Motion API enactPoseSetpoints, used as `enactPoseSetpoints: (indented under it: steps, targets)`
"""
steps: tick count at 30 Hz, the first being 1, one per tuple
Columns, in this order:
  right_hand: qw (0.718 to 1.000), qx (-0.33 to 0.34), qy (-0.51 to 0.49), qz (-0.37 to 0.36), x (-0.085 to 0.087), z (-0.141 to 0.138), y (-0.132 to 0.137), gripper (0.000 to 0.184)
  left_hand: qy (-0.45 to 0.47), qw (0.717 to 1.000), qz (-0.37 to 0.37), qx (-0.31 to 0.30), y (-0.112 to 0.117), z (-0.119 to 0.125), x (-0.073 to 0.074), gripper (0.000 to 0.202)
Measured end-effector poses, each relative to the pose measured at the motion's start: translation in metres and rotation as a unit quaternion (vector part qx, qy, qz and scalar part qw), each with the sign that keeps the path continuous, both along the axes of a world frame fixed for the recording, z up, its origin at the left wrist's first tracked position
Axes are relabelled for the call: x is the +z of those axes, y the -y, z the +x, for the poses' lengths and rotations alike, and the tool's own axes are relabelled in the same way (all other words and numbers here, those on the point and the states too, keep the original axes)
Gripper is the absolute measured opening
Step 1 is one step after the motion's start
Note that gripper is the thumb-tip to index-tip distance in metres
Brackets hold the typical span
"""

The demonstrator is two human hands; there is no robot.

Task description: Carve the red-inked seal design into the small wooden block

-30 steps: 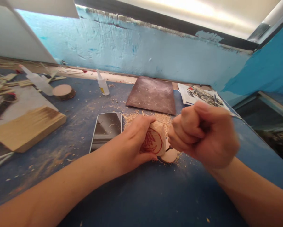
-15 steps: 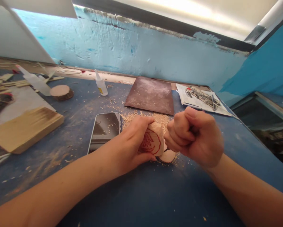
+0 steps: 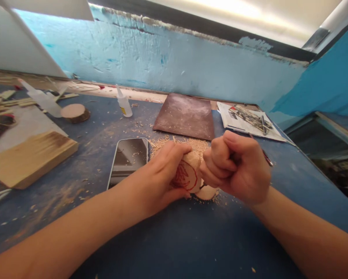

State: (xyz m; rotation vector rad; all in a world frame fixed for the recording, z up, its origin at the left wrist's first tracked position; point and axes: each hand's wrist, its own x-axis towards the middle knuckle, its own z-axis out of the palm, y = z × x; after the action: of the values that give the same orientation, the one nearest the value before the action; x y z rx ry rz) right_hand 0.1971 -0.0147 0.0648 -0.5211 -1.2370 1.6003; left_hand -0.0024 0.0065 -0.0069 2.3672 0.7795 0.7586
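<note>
While the left hand point(image 3: 159, 174), at the centre of the frame, holds a wooden piece point(image 3: 192, 174) with red markings between thumb and fingers, the right hand point(image 3: 237, 166), right of centre, is curled into a tight fist around a dark tool point(image 3: 203, 186), mostly hidden, its end showing beside the piece. Just below lies a round slice point(image 3: 207, 193); shavings point(image 3: 199, 145) spread above, and a phone point(image 3: 129, 157) lies left of centre.

The left hand point(image 3: 162, 174) grips a block point(image 3: 192, 174) marked with red lines. At the block's three o'clock, the right hand point(image 3: 234, 166) clenches a dark tool point(image 3: 203, 185). From the block, a disc point(image 3: 207, 193) lies at four, a phone point(image 3: 131, 155) at nine, a sheet point(image 3: 185, 116) at twelve.
</note>
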Motion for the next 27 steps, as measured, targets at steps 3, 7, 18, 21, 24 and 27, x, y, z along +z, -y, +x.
enactPoseSetpoints:
  steps: [3,7,18,21,24,27]
  targets:
    - [1.000,-0.017,0.015,-0.004,0.001,-0.001,0.001,0.051,0.011,1.000,0.004,0.003,0.000,0.001,0.000,0.077]
    - [1.000,-0.003,-0.015,-0.003,-0.005,-0.002,0.003,0.049,0.017,1.000,-0.007,0.003,0.001,0.001,0.001,0.075]
    - [1.000,0.021,-0.008,0.011,-0.011,0.005,-0.001,0.050,0.001,1.000,0.006,0.002,0.000,0.000,0.001,0.077]
    - [0.999,0.036,0.002,0.008,-0.012,0.006,-0.003,0.049,0.010,1.000,0.009,-0.001,0.000,0.000,-0.001,0.079]
    - [1.000,0.017,0.000,0.006,-0.005,0.007,-0.002,0.050,0.010,1.000,0.018,0.001,0.000,0.000,-0.001,0.081]
    - [1.000,0.025,-0.008,0.015,-0.010,0.006,-0.002,0.051,-0.001,1.000,0.006,0.001,0.000,0.000,0.000,0.076]
